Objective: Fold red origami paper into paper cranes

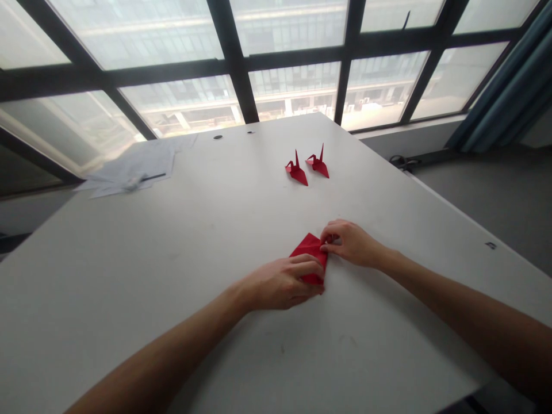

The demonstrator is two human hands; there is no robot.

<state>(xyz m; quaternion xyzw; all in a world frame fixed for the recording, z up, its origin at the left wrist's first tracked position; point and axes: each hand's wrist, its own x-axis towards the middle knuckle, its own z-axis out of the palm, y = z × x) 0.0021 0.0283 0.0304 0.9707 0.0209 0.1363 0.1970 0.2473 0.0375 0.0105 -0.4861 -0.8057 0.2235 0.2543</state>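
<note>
A folded piece of red paper (309,248) lies flat on the white table (181,241) in front of me. My left hand (282,283) rests on its near edge, fingers curled and pressing it down. My right hand (350,242) pinches the paper's right corner between thumb and fingers. Farther back on the table stand two finished red paper cranes, one (297,171) to the left and one (318,164) to the right, close together.
A pile of white sheets with a dark pen (133,171) lies at the table's far left corner. Large windows with dark frames (241,69) run behind the table. A blue curtain (509,92) hangs at the right. Grey floor lies beyond the table's right edge.
</note>
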